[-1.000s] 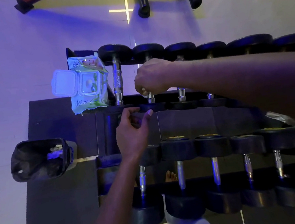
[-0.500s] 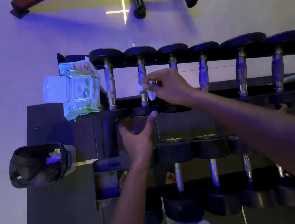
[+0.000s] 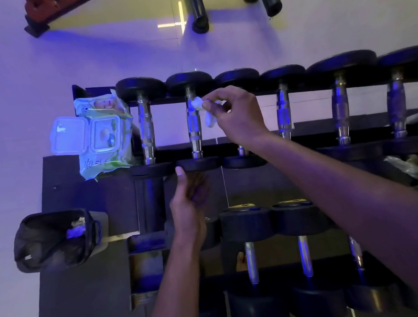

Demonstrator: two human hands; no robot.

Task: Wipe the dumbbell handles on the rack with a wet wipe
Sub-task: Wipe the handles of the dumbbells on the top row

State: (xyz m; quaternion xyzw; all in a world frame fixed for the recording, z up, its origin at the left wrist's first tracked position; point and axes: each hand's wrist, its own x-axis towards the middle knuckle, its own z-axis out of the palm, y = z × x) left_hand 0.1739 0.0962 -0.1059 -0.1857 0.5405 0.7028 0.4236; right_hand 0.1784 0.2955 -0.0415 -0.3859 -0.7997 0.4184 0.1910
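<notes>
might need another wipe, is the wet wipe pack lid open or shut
Open: the wet wipe pack has its lid flipped out to the left, leaving the dispensing opening uncovered.

No legible text — (pack print blurred)

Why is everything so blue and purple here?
Head view: coloured room light tints the pale floor violet-blue; bright glints shine on the chrome dumbbell handles; the black rubber dumbbell ends sink into shadow; a yellowish patch lights the floor at the top.

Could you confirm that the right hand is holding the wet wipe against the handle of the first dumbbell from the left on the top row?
Not quite: in the head view the right hand holds the wet wipe against the second dumbbell handle from the left, not the first.
</notes>
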